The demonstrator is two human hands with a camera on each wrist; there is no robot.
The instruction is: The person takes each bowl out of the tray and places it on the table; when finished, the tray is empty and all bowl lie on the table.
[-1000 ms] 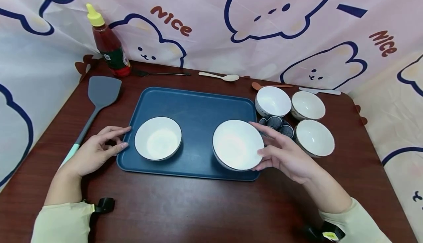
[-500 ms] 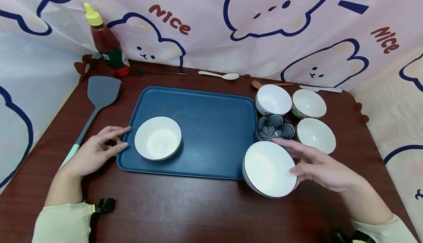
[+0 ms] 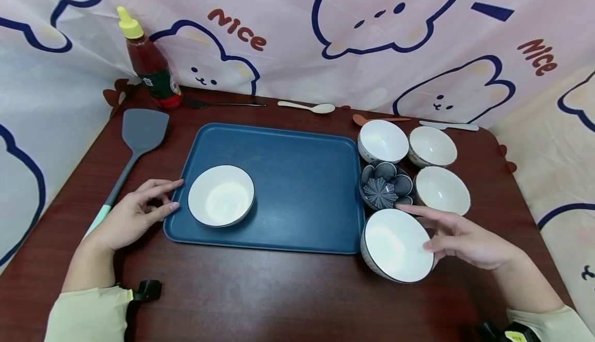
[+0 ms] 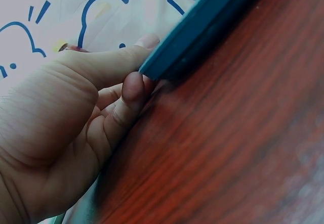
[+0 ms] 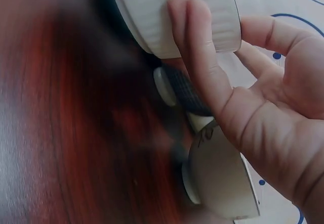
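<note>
My right hand (image 3: 460, 236) grips a white bowl (image 3: 398, 246) with a dark rim, thumb at the rim and fingers along its ribbed outside wall (image 5: 152, 16). This bowl is tilted, just off the front right corner of the blue tray (image 3: 297, 187). At the tray's left edge, my left hand (image 3: 137, 213) holds the rim, its thumb over the top and other fingers at the side in the left wrist view. A second white bowl (image 3: 221, 196) stands on the tray's left half. Right behind the held bowl is a dark patterned bowl (image 3: 381, 189).
Several white bowls, such as one at the back (image 3: 383, 140) and one at the right (image 3: 441, 191), cluster right of the tray. A grey spatula (image 3: 145, 130) lies left, near a red sauce bottle (image 3: 153, 68). A white spoon (image 3: 321, 108) and other cutlery line the back.
My right hand has carried the white bowl right and toward me, off the tray, uncovering the dark patterned bowl. My left hand stays at the tray's edge.
</note>
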